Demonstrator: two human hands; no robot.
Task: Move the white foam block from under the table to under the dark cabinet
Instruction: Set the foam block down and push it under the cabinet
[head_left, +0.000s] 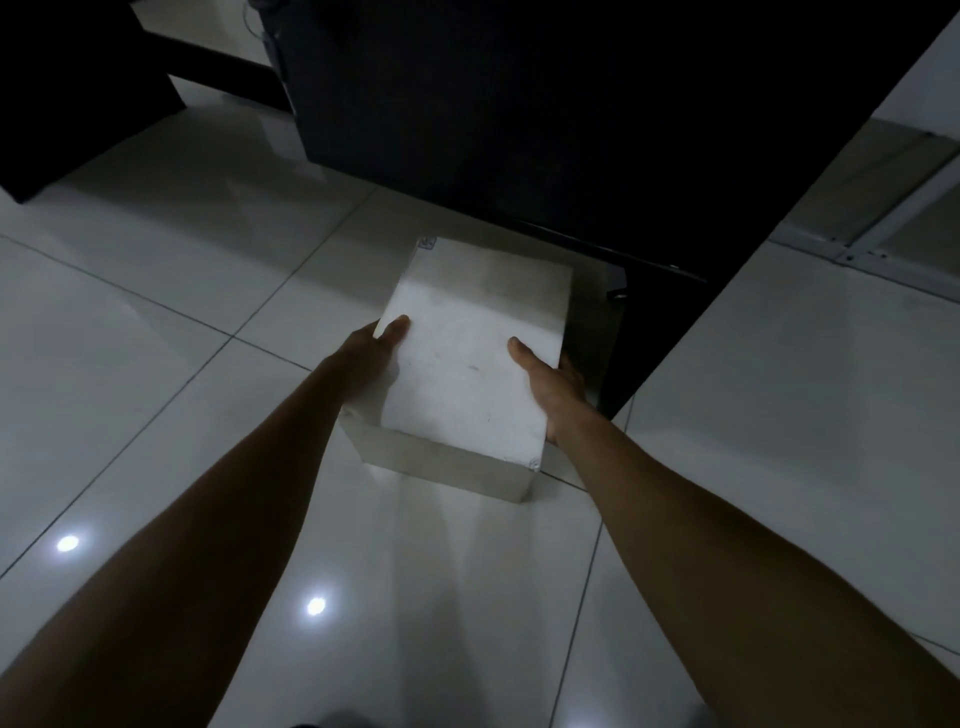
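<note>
A white foam block (467, 358), a large rectangular slab, lies on the glossy tiled floor in the middle of the view. Its far end reaches the shadowed lower edge of the dark cabinet (545, 130). My left hand (376, 345) presses against the block's left side, thumb on its top face. My right hand (553, 387) grips the right side the same way, thumb on top. Both forearms stretch forward from the bottom of the view. The block's underside and the fingers on its sides are hidden.
Pale floor tiles (156, 322) spread to the left and front, with two ceiling-light reflections (67, 543). Another dark piece of furniture (62, 93) stands at the far left. A white wall panel (810, 415) rises at the right, beside the cabinet's corner.
</note>
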